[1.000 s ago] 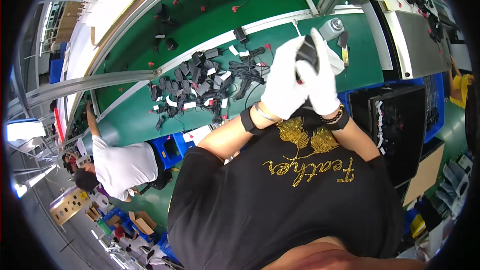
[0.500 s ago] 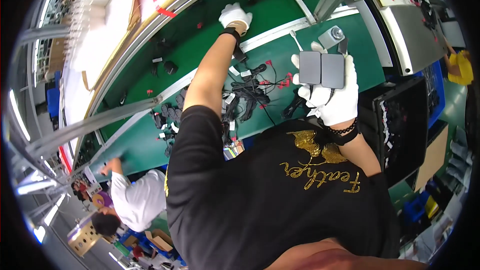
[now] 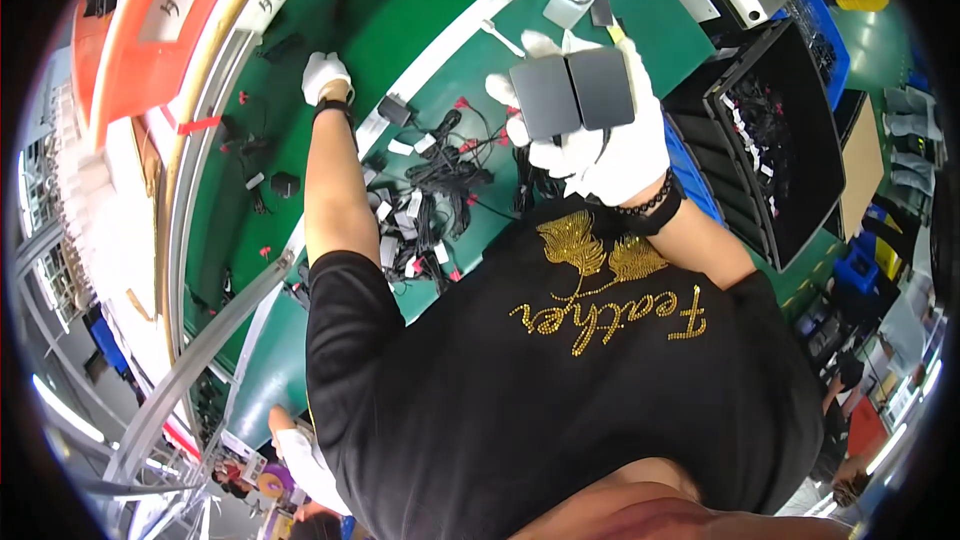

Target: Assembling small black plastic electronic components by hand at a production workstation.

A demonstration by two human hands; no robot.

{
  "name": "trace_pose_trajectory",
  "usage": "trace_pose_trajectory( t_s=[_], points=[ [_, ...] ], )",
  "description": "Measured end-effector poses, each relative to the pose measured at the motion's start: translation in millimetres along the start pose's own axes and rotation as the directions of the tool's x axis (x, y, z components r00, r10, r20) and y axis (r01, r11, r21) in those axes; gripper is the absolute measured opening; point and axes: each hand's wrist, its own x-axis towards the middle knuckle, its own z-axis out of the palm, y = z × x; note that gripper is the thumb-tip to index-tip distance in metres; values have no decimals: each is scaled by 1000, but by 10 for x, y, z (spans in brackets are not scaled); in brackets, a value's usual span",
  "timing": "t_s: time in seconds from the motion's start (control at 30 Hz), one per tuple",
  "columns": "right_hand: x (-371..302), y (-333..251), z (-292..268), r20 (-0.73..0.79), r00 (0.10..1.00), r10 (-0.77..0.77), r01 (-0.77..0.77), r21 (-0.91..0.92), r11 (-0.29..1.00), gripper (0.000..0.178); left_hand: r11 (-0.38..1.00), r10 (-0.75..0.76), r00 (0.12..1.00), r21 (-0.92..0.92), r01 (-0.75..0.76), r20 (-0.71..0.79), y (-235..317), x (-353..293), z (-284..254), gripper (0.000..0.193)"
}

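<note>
Two flat dark-grey power adapters, one on the left (image 3: 545, 100) and one on the right (image 3: 602, 88), lie side by side across my right hand (image 3: 625, 155), which is in a white glove. Its fingers grip them from beneath, and short cords trail off at the palm. My left hand (image 3: 326, 78), also gloved, is stretched far out over the dark green belt. Its fingers look curled in, and whatever they may hold is hidden. Black adapters with bundled cords (image 3: 440, 180), white labels and red tags lie heaped on the green bench between my arms.
A white dispenser bottle (image 3: 570, 2) and a white toothbrush (image 3: 503, 37) lie beyond my right hand. A black bin (image 3: 770, 140) of corded parts stands at the right. A metal rail (image 3: 430, 60) divides belt and bench. An orange bin (image 3: 140, 50) sits far left.
The view has turned, so the bench and both hands sit further left. My right hand still holds both adapters. My left hand remains outstretched over the belt.
</note>
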Motion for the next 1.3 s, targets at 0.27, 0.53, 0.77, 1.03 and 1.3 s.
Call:
trace_pose_trajectory(
  t_s=[0.27, 0.53, 0.77, 1.03, 1.3],
  points=[
    [-96, 26, 129, 34, 999, 27, -24, -72, 997, 79, 757, 237, 969, -639, -138, 71, 403, -637, -413, 28],
    [-352, -172, 48, 213, 956, 202, -174, -141, 975, 72, 739, 650, 745, -104, -666, -149, 548, -2191, -708, 23],
    [-950, -703, 267, 481, 872, 92, -70, -65, 995, 45, 910, 373, 896, -280, -304, 240, 509, -3080, -494, 31],
    [-3854, -3155, -155, 441, 763, -473, 640, -619, 455, 71, 965, 234, 904, -200, -171, 358, 255, -3028, -43, 35],
    [-3136, -2888, 484, 443, 605, -661, -368, -580, -726, 73, 975, 198, 913, -171, -144, 357, 332, -3019, -83, 35]
  ],
)
